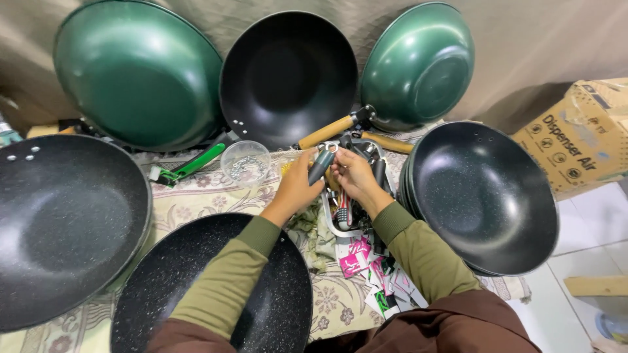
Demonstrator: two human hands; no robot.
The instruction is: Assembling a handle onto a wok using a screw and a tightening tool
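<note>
Centrally, both hands meet over a white tray (329,219) of loose pan handles. Left hand (299,180): fingers curled and pinching a dark grey pan handle (321,166), which stands tilted with a metal ring at its upper end. Right hand (353,175): fingers bent and pressed to the same handle from the other side, touching it near the top. Both sleeves are olive green.

The handle is held just above the tray, between the two hands, near the middle of the floral cloth (196,196) covering the surface.

Surroundings noted: a clear plastic cup (245,161) holding small metal hardware sits just left of the hands. A speckled black wok (137,294) lies under the left forearm; another (59,222) is at far left. A stack of black woks (487,196) stands to the right. Three more lean against the backdrop: green (137,72), black (288,72) and green (418,65). Pink and white tags (366,268) lie scattered below the tray. A cardboard box (582,137) stands at far right.
</note>
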